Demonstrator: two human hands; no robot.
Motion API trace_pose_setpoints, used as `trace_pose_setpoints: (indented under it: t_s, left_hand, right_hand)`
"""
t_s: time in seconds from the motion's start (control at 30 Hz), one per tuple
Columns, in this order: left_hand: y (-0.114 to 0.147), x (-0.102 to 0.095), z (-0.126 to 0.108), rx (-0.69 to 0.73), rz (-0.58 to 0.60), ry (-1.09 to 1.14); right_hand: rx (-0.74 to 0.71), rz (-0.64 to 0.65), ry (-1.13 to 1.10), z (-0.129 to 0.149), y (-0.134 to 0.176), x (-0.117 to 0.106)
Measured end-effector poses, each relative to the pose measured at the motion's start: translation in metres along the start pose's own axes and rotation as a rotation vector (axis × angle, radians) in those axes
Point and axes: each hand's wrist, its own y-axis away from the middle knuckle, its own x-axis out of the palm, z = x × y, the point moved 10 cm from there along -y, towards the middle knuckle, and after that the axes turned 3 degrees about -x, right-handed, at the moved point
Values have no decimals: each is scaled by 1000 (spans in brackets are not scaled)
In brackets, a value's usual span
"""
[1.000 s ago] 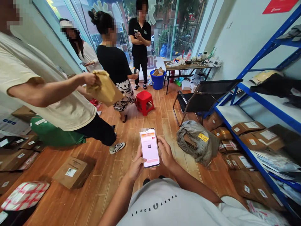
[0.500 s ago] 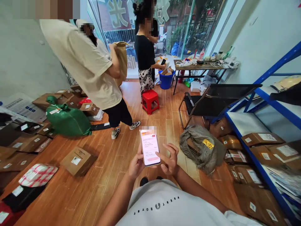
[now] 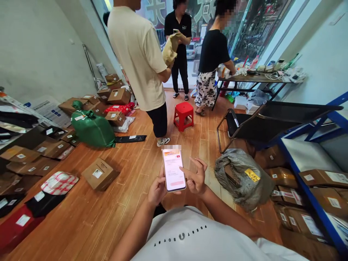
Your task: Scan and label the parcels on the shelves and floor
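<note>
While the left hand (image 3: 157, 189) grasps a phone (image 3: 174, 177), right hand (image 3: 198, 177) unclenched at its screen, a labelled carton (image 3: 100, 174) sits closed.

Smartphone (image 3: 174, 175) in the left hand (image 3: 157, 189), parcels (image 3: 51, 149) to either side
Beyond the smartphone a stool (image 3: 184, 108) stands on the floor (image 3: 122, 199); a cardboard box (image 3: 99, 174) lies left, a tied sack (image 3: 92, 128) behind it; on the right a plastic bag (image 3: 240, 186) sits before an armchair (image 3: 285, 117), shelving (image 3: 299, 150) farther right, the counter (image 3: 251, 78) behind.

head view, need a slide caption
Left hand holding a phone, right hand pointing at its screen, parcels on the wooden floor.
</note>
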Motion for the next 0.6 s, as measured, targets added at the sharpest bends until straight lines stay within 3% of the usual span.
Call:
trace_pose_setpoints:
  t_s: [0.1,0.17,0.23,0.37,0.47,0.6]
  left_hand:
    - [4,-29,-32,-15,9,-21]
    - [6,-52,-60,-4,21,-38]
    - [9,-78,-92,20,45,-61]
    - [19,-138,-158,45,65,-143]
    - [28,-184,-202,40,42,-255]
    - [38,-234,-252,42,36,-351]
  right_hand:
    - [-31,-4,-33,14,-19,39]
    - [35,-19,-148,19,-36,72]
    - [267,-55,-393,13,-56,116]
    - [853,-27,-930,9,-90,242]
    - [1027,41,-1054,26,-119,322]
    - [1096,15,-1039,41,-149,396]
